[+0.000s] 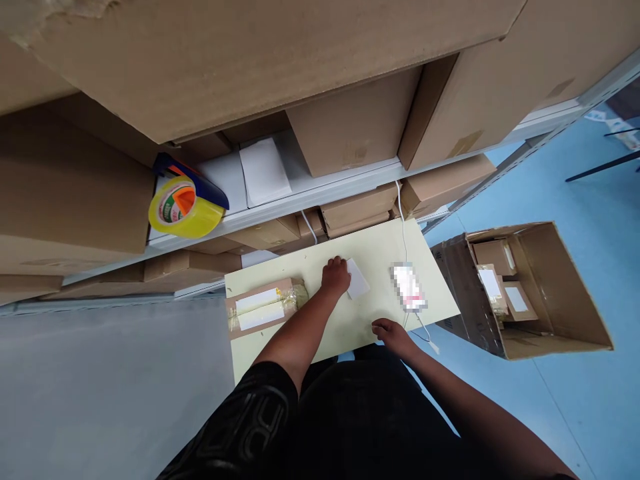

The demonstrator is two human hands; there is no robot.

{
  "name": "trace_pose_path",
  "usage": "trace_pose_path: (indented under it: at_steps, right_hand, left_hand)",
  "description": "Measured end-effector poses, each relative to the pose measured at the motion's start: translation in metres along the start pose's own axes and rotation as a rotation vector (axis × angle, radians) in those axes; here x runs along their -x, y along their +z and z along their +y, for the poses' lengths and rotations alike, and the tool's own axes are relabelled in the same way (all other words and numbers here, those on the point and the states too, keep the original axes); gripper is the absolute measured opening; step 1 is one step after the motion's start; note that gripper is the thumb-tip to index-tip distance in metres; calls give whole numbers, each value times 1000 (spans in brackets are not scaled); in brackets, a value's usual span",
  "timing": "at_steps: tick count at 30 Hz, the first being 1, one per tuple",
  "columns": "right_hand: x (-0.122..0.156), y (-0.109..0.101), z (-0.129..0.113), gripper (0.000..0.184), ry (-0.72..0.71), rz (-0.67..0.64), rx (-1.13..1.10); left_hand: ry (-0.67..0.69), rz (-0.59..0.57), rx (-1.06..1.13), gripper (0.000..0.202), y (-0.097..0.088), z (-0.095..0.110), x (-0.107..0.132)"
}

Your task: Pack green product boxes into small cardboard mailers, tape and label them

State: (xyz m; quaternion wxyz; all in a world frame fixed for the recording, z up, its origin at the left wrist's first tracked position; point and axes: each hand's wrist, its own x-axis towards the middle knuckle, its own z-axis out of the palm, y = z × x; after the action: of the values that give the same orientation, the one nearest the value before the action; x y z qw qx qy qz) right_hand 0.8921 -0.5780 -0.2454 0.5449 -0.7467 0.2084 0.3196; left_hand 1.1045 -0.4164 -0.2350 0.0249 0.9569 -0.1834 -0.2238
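On the pale tabletop [380, 247], a small white slip of paper [357, 279] lies against the fingers of my left hand [336, 276]. Those fingers are curled and closed at its left edge. My right hand [393, 335] is at the table's near edge with its fingers bent together; whether anything is in them is hidden. To the left lies a cardboard package [260, 309] wrapped in clear tape, with two white labels on top. A pixelated white object [408, 287] with a cable sits beyond my right hand.
A yellow tape roll in a blue dispenser [187, 203] and white paper sheets [265, 171] rest on the shelf above. Cardboard boxes [355, 120] fill the shelving. An open carton [555, 287] with several small labelled boxes stands on the blue floor at right.
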Motion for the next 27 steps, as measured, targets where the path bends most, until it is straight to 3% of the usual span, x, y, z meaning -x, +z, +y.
trace_pose_path:
  at_steps: [4, 9, 20, 27]
  right_hand:
    - [2, 0, 8, 40, 15, -3, -12]
    - [-4, -2, 11, 39, 21, 3, 10]
    - [-14, -2, -3, 37, 5, -5, 21]
    - [-16, -2, -10, 37, -9, 27, 31]
  left_hand:
    - [29, 19, -6, 34, 6, -2, -5]
    - [44, -48, -12, 24, 8, -4, -5]
    - [146, -53, -76, 29, -4, -6, 12]
    - [322, 87, -105, 33, -15, -7, 36]
